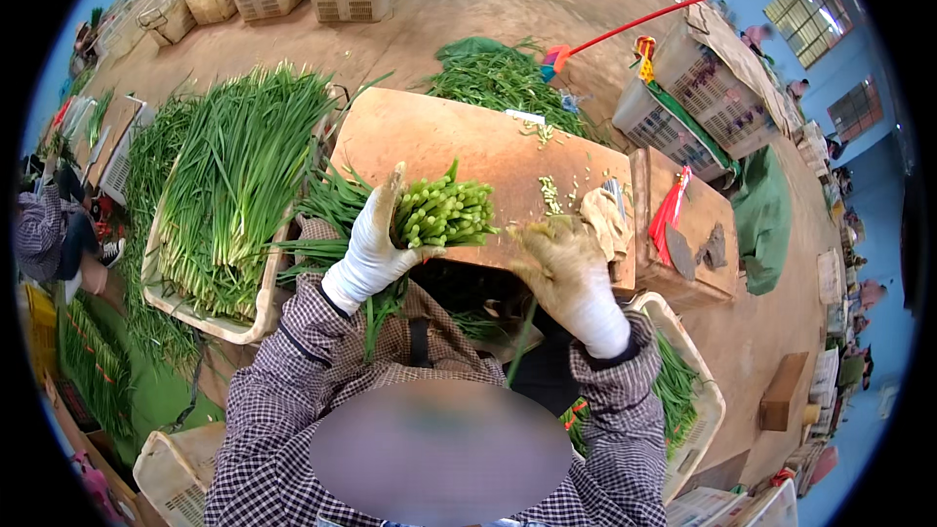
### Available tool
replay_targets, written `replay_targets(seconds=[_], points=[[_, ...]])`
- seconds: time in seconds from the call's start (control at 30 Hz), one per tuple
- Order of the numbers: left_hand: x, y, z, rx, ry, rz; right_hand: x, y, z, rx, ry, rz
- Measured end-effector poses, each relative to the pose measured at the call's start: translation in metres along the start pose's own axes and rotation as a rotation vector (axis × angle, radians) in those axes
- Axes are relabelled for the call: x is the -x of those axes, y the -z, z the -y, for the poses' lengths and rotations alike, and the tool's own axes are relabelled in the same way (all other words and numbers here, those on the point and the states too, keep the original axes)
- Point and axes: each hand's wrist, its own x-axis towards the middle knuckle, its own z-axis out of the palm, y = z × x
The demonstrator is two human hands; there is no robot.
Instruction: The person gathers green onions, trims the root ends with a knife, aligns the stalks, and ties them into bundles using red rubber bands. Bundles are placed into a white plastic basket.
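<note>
In my gloved left hand point(373, 238) is a thick bunch of long, chive-like greens point(446, 212). Its pale green stem ends point right, over the near edge of a wooden board point(432, 124), and the leaves trail to the left. My right hand point(567, 274), in a stained glove, is beside the board's near edge with its fingers apart, slightly blurred. A single green leaf point(521, 344) hangs just below that hand; whether it touches the glove I cannot tell. Short cut stem pieces point(549, 194) are scattered on the board, near a crumpled beige cloth point(606, 222).
A crate point(152, 285) heaped with greens is at my left. Loose leaves point(505, 80) lie behind the board, by a red-handled broom point(629, 31). A wooden box point(684, 216) holds red plastic strips point(667, 223). Another crate point(706, 417) is at my right; a person point(51, 227) sits far left.
</note>
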Motion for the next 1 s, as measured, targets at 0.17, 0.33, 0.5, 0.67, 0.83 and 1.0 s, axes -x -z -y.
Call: replay_targets(seconds=[0.17, 0.33, 0.5, 0.67, 0.83, 1.0], points=[[0.002, -0.008, -0.004, 0.007, -0.064, 0.005, -0.023, -0.031, 0.006, -0.088, 0.018, -0.12], [0.001, -0.004, -0.004, 0.043, -0.042, -0.045, -0.018, 0.007, 0.009, -1.07, 0.184, 0.509], [0.01, -0.002, 0.005, 0.112, 0.052, -0.003, -0.02, -0.023, 0.01, -0.396, -0.123, -0.049], [0.009, -0.006, 0.002, 0.074, 0.027, 0.02, -0.018, -0.034, 0.025, -0.572, 0.056, 0.227], [-0.005, 0.003, -0.002, 0.179, 0.187, -0.047, 0.009, -0.029, 0.023, -1.094, 0.471, 0.651], [-0.01, 0.021, -0.005, 0.248, 0.318, -0.09, 0.0, -0.086, -0.038, -0.037, -0.047, -0.084]])
